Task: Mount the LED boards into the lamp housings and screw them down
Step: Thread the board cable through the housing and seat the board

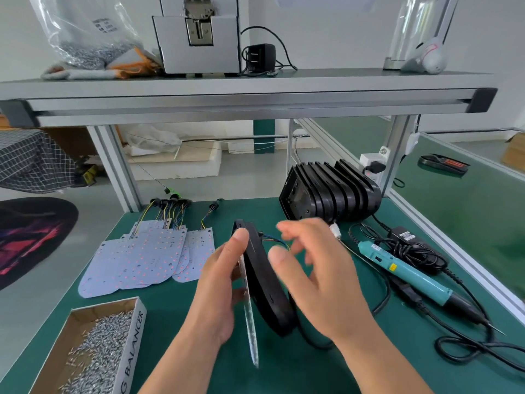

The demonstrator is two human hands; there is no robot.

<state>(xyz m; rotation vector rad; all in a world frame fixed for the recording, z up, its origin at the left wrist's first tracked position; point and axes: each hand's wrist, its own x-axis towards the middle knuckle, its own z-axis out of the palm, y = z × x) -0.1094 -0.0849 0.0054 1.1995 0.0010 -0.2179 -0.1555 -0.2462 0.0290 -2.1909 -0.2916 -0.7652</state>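
The left hand (221, 282) grips a black lamp housing (267, 282) stood on edge above the bench (326, 373), thumb over its top rim, with an LED board (251, 331) edge-on against its left face. The right hand (318, 268) is just right of the housing, fingers loosely spread and blurred; whether it holds anything cannot be told. Bare green mat lies in front of the wrists. To the left, spare LED boards (136, 260) lie fanned, and a screw box (133, 345) sits at the near-left edge. To the right, an electric screwdriver (409, 273) lies slanted among cables near the bench's aluminium rail (454, 251). Stacked housings (329, 191) stand at the back edge.
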